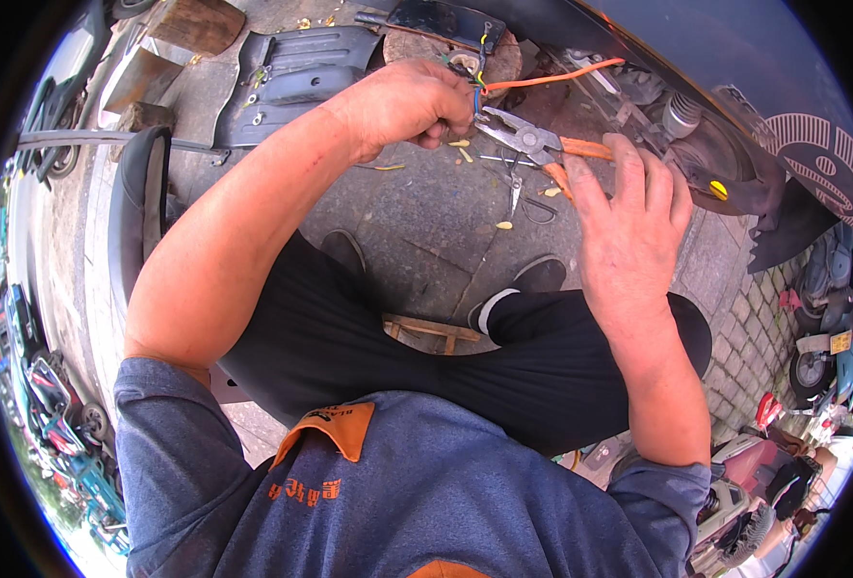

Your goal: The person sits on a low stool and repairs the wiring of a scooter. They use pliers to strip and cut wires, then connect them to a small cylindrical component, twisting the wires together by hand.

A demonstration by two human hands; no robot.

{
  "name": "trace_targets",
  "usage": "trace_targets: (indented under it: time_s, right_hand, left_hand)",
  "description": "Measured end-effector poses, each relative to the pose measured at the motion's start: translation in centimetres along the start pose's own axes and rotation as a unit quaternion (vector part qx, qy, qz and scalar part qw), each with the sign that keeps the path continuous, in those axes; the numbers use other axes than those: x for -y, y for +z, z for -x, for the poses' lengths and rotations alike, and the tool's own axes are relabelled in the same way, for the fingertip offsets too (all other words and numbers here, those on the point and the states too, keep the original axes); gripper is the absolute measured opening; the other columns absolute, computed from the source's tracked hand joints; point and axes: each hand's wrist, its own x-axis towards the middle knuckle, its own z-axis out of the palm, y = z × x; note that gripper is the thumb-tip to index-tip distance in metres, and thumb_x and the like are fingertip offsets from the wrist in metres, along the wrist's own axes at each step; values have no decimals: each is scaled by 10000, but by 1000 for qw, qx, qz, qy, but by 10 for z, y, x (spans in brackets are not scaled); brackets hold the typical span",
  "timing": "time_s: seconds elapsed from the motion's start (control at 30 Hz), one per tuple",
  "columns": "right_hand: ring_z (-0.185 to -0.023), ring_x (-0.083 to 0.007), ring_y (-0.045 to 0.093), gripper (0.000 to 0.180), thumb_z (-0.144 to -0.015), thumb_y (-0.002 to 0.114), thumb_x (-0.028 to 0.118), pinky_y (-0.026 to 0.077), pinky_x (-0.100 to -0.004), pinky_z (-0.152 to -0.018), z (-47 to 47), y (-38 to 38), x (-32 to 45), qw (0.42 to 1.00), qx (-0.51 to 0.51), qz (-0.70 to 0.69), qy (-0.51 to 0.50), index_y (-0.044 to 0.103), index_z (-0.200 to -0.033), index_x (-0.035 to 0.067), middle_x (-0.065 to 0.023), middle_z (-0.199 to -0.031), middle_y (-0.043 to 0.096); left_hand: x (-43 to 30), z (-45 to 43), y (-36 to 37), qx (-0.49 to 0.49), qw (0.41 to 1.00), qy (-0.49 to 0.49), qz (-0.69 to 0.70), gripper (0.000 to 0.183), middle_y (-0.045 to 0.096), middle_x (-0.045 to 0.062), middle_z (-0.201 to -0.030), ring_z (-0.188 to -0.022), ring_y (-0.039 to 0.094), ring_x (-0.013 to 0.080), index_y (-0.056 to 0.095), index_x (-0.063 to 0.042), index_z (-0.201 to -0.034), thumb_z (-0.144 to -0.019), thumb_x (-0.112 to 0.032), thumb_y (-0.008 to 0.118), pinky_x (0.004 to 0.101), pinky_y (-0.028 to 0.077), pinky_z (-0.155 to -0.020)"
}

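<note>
My left hand (419, 105) pinches a short blue wire (477, 100) at the fingertips. Beside it, an orange wire (556, 79) runs off right toward the vehicle, and a yellow-green wire (482, 61) rises behind the fingers. Combination pliers (531, 137) with orange handles are in my right hand (628, 209), one handle passing under the fingers and the other by the thumb. The jaws look parted and lie just below the blue wire; whether they touch it I cannot tell. Scissors (515, 193) lie on the paving beneath the pliers.
Ahead, a dark phone (446, 23) rests on a round wooden stump (506, 61). A dark plastic panel (296, 83) lies left of it. The vehicle's dark body (730, 50) overhangs the upper right, above a coil spring (681, 115). A wooden stool (430, 326) shows between my legs.
</note>
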Motion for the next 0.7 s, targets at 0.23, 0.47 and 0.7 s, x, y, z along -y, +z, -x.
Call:
trace_targets:
  time_s: [0.23,0.47,0.7]
  right_hand:
    - [-1077,-278,592,199,-919,754,249,510,-461,-880,0,-2,0,999,38,9,7,715,-1103,184,-59,-1215,601]
    - [-925,-294,641,145,-936,738,213,583,-433,-749,4,5,-5,998,42,-40,4,660,-1045,157,-97,-1090,568]
    - [-926,-362,710,310,-835,728,20,599,-472,-824,12,6,-1,984,134,-112,44,646,-1122,103,-142,-1128,617]
  left_hand:
    - [1,-1,1,6,1000,4,-13,84,563,-71,-764,-673,517,48,701,-110,-886,-932,-180,699,247,449,-677]
    - [-2,4,2,16,1000,-18,-9,142,579,-85,-782,-726,578,43,679,-136,-910,-980,-254,714,243,494,-729]
    - [5,1,-1,43,998,23,-29,135,625,-69,-842,-785,616,47,676,-130,-965,-1057,-225,703,251,525,-772]
